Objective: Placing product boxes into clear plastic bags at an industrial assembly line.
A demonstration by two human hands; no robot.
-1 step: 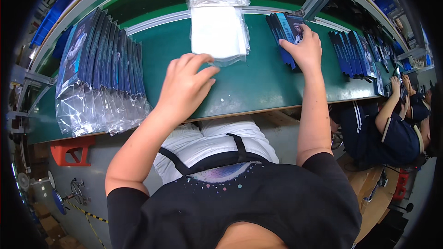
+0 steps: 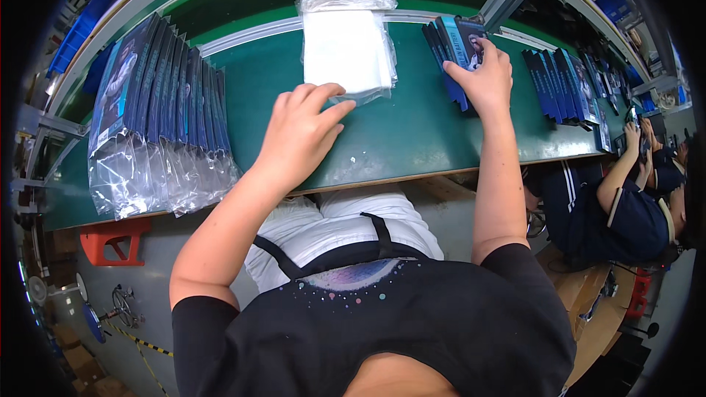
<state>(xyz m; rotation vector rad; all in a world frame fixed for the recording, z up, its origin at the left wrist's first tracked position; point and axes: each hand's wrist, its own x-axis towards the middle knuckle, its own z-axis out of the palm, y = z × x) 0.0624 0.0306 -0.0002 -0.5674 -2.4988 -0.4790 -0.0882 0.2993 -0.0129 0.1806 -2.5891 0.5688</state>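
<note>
My left hand (image 2: 298, 131) reaches to the lower left corner of a stack of clear plastic bags (image 2: 346, 55) on the green table. Its fingers are apart, and the fingertips are at the edge of the bags with nothing seen between them. On the right, my right hand (image 2: 487, 77) is closed round a dark blue box (image 2: 450, 37) with a picture on its front. That box stands at the front of a short row of like boxes (image 2: 435, 48), partly hidden by the hand.
At the left stands a long row of bagged blue boxes (image 2: 158, 88), their clear bag ends hanging toward the table edge. More blue boxes (image 2: 555, 88) stand farther right. Another person (image 2: 618, 198) works at the right. A red stool (image 2: 114, 242) is below the table.
My left hand has shifted slightly to the right, along the lower edge of the bags. My right hand stays on the box, almost unmoved.
</note>
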